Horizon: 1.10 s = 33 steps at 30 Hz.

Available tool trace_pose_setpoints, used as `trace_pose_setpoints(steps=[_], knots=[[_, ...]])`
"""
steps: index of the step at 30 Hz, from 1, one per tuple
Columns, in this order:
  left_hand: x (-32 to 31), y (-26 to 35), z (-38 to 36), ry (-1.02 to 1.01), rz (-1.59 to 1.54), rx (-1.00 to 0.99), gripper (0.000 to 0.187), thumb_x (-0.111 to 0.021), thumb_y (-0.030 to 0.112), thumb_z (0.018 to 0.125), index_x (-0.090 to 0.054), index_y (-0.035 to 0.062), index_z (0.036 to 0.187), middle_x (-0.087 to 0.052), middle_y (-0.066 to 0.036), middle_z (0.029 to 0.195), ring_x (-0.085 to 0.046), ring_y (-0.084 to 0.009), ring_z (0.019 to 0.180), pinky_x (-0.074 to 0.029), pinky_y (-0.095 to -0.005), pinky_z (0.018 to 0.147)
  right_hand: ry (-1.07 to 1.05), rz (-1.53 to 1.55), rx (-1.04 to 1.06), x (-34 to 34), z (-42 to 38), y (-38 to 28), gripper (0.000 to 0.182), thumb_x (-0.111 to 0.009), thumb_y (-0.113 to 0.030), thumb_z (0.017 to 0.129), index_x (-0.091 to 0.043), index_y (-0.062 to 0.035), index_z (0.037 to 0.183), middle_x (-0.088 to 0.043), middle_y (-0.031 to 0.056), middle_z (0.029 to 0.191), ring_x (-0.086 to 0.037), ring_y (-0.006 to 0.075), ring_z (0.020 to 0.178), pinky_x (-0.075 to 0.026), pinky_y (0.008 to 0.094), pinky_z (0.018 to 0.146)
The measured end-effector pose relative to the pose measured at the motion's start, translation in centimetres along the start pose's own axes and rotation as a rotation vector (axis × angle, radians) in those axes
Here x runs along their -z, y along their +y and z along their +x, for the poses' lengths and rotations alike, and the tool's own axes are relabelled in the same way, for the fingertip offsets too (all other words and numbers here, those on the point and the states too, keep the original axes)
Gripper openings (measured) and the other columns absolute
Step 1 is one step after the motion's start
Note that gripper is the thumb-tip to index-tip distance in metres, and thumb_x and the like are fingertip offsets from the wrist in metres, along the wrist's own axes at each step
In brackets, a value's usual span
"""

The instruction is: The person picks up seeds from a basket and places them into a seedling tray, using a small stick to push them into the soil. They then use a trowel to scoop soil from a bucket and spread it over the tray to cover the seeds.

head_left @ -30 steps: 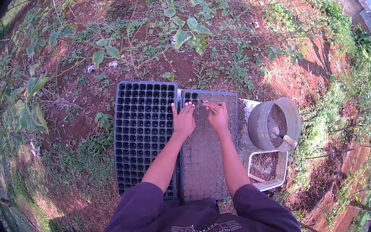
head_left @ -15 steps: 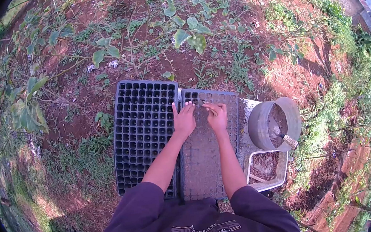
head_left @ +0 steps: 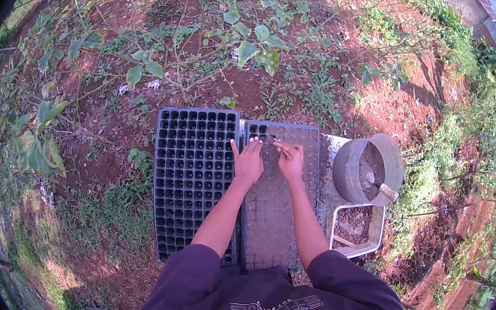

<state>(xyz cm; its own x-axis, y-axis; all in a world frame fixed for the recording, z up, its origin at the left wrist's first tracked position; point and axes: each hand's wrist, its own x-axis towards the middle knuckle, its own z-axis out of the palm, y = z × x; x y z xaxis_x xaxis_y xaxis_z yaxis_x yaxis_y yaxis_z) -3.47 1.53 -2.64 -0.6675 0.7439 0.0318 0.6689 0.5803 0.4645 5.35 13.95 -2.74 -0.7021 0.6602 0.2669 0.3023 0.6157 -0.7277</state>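
A soil-filled seedling tray lies in front of me, with a few cells at its far left corner looking dark and lower. My left hand rests flat near its upper left edge, fingers stretched and thumb apart. Close beside it, my right hand is closed in a pinch over the soil. A thin, short stick-like tool seems to show between its fingers, mostly hidden by them. To the left lies a black seedling tray with hollow cells, its right edge under my left thumb and forearm.
On the right stands a round clear tub of soil, holding a scoop with a pale handle. Nearer me sits a white rectangular container with brown grains and a flat stick. Leafy plants grow beyond the trays.
Both hands stay almost in place over the soil-filled tray. The right hand's fingers have shifted slightly. The whole view has moved a little.
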Motion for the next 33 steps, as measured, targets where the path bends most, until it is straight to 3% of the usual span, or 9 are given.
trace_pose_setpoints(steps=[6, 14, 18, 23, 33], knots=[[0.1, 0.0, -0.1, -0.024, 0.006, 0.016, 0.046, -0.053, 0.006, 0.082, -0.053, 0.0118, 0.128, -0.048, -0.003, 0.139, -0.042, -0.0160, 0.132, -0.005, -0.0628, 0.113, 0.041, -0.019, 0.013, -0.1, 0.4, -0.6, 0.020, -0.064, -0.001, 0.082, -0.074, -0.0139, 0.094, -0.071, 0.0051, 0.103, -0.060, 0.0189, 0.097, -0.041, 0.0314, 0.087], [0.1, 0.0, 0.0, -0.042, 0.021, 0.006, 0.047, -0.052, 0.007, 0.082, -0.053, 0.0121, 0.129, -0.047, -0.003, 0.140, -0.042, -0.0161, 0.132, -0.005, -0.0626, 0.113, 0.071, -0.030, -0.017, 0.3, 0.3, -0.9, 0.019, -0.064, -0.004, 0.083, -0.074, -0.0161, 0.094, -0.071, 0.0017, 0.102, -0.058, 0.0204, 0.089, -0.041, 0.0313, 0.086], [0.4, -0.1, 0.1, -0.064, 0.035, -0.002, 0.047, -0.052, 0.007, 0.083, -0.052, 0.0121, 0.130, -0.047, -0.003, 0.140, -0.042, -0.0163, 0.132, -0.005, -0.0625, 0.113, -0.008, -0.036, -0.072, 0.3, 0.5, -0.6, 0.019, -0.065, -0.006, 0.083, -0.074, -0.0170, 0.094, -0.071, 0.0008, 0.102, -0.056, 0.0205, 0.090, -0.042, 0.0311, 0.085], [0.0, -0.1, 0.1, -0.032, 0.044, -0.011, 0.046, -0.052, 0.007, 0.083, -0.053, 0.0112, 0.128, -0.049, -0.004, 0.139, -0.043, -0.0163, 0.131, -0.005, -0.0627, 0.113, -0.011, -0.180, 0.085, 0.8, 1.1, -0.7, 0.019, -0.066, -0.006, 0.082, -0.074, -0.0188, 0.094, -0.071, 0.0003, 0.101, -0.055, 0.0202, 0.089, -0.041, 0.0312, 0.083], [0.2, 0.0, 0.2, -0.046, 0.057, -0.001, 0.045, -0.052, 0.007, 0.083, -0.054, 0.0125, 0.128, -0.049, -0.003, 0.139, -0.043, -0.0157, 0.130, -0.006, -0.0613, 0.114, -0.005, -0.160, 0.018, 0.6, 1.3, -0.8, 0.021, -0.067, -0.004, 0.080, -0.075, -0.0200, 0.092, -0.071, -0.0023, 0.099, -0.053, 0.0211, 0.087, -0.042, 0.0314, 0.085]])
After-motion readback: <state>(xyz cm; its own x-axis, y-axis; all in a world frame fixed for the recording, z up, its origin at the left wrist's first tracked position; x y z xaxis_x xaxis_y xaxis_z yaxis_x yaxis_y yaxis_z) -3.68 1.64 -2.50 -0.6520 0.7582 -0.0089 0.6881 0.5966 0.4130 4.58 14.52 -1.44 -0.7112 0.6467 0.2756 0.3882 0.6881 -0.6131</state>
